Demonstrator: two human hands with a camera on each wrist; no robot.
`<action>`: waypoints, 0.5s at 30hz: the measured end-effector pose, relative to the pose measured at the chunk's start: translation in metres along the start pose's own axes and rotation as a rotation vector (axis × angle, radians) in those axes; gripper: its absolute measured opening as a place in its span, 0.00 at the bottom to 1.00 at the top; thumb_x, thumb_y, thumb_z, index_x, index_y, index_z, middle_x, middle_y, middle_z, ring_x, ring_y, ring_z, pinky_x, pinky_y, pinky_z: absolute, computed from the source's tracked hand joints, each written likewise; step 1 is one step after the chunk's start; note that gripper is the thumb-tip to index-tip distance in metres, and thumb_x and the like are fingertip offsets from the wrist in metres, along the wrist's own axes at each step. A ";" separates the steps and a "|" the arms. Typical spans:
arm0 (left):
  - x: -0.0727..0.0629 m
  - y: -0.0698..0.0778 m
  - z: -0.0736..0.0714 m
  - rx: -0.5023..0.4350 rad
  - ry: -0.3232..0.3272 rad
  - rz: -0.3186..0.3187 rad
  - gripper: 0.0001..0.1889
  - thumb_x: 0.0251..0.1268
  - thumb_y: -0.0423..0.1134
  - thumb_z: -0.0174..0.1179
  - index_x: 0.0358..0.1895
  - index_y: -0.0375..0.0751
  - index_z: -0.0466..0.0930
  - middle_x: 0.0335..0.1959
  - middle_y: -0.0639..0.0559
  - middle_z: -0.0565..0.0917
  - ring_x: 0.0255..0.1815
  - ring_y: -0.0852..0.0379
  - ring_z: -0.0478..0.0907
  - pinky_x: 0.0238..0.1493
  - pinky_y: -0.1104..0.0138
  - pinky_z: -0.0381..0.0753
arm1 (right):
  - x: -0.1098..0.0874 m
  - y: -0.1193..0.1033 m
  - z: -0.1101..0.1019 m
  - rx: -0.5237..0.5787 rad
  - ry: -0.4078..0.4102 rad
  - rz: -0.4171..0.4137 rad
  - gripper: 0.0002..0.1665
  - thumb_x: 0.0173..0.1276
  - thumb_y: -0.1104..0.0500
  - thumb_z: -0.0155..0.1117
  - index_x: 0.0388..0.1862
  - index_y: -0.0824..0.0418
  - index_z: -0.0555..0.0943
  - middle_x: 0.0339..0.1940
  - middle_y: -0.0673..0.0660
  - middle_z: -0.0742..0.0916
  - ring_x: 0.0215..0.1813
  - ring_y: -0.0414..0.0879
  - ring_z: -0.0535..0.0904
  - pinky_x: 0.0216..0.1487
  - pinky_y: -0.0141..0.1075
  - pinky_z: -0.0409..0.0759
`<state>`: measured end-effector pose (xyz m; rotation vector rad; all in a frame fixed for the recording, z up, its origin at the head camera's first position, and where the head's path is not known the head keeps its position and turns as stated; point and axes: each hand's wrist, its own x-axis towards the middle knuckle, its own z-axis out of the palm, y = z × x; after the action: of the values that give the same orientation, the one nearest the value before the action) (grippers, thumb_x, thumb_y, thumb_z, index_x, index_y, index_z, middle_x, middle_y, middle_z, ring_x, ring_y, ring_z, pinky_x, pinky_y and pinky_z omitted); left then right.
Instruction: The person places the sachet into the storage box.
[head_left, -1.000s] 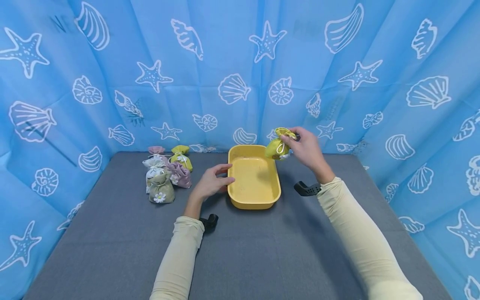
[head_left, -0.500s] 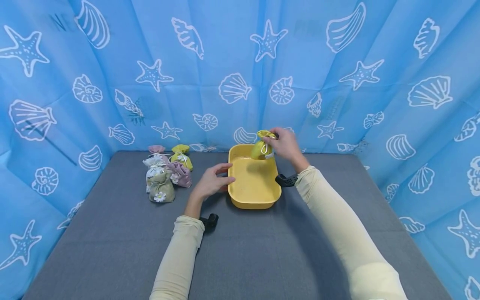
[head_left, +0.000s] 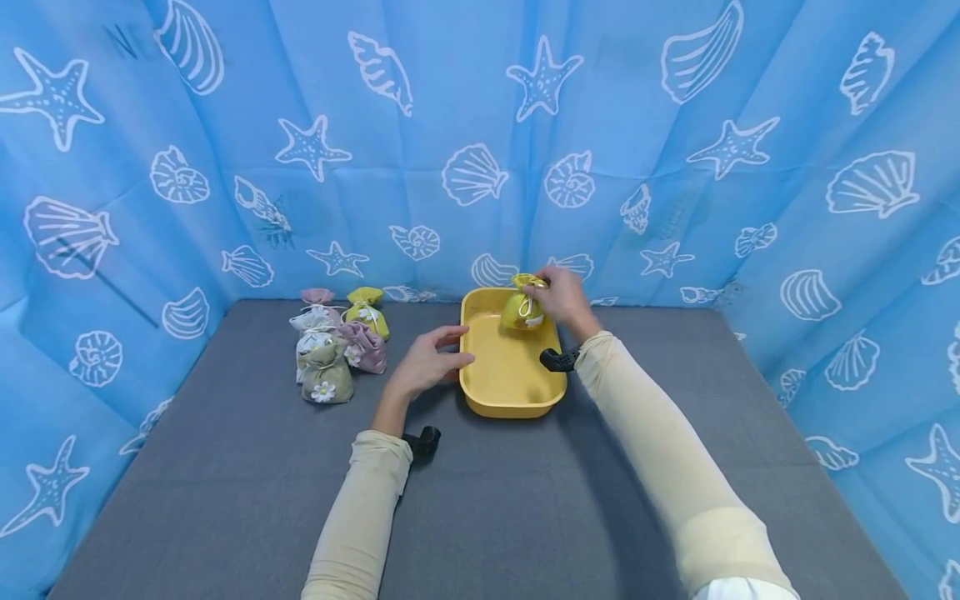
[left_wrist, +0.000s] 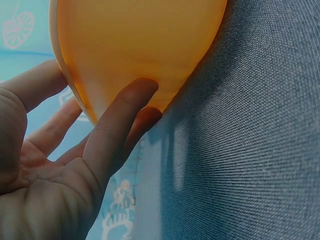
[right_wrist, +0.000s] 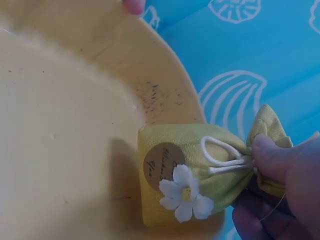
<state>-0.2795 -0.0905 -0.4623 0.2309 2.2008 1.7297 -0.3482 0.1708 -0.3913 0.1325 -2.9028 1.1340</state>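
My right hand (head_left: 564,300) pinches the gathered neck of a yellow drawstring sachet (head_left: 522,312) over the far end of a yellow plastic basin (head_left: 513,412). In the right wrist view the sachet (right_wrist: 175,135) shows a white cord bow, a white cloth flower and a round brown label. It hangs within the rim; whether its base touches the basin floor I cannot tell. At the basin's left side, my left hand (head_left: 427,363) touches the rim and outer wall with extended fingers. The left wrist view shows those fingers (left_wrist: 120,110) against the wall.
Several sachets stand grouped to the left: a yellow one (head_left: 367,313), a mauve one (head_left: 364,347), an olive one (head_left: 327,375) with a daisy, and white and pink ones behind. Grey cloth (head_left: 495,508) covers the table. A blue seashell curtain (head_left: 480,125) hangs behind.
My right hand has carried the yellow sachet leftward from beyond the basin's right rim and lowered it into the far end. The left hand has stayed at the basin's side.
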 end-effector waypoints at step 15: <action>0.000 0.000 -0.001 -0.009 0.003 -0.004 0.35 0.68 0.44 0.69 0.76 0.50 0.67 0.75 0.45 0.70 0.65 0.44 0.81 0.56 0.53 0.86 | 0.010 0.007 0.013 -0.036 -0.084 0.003 0.25 0.79 0.54 0.58 0.68 0.65 0.74 0.63 0.65 0.83 0.63 0.59 0.80 0.62 0.52 0.81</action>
<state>-0.2796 -0.0913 -0.4621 0.2218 2.1934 1.7385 -0.3587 0.1664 -0.4053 0.1787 -2.9957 1.1015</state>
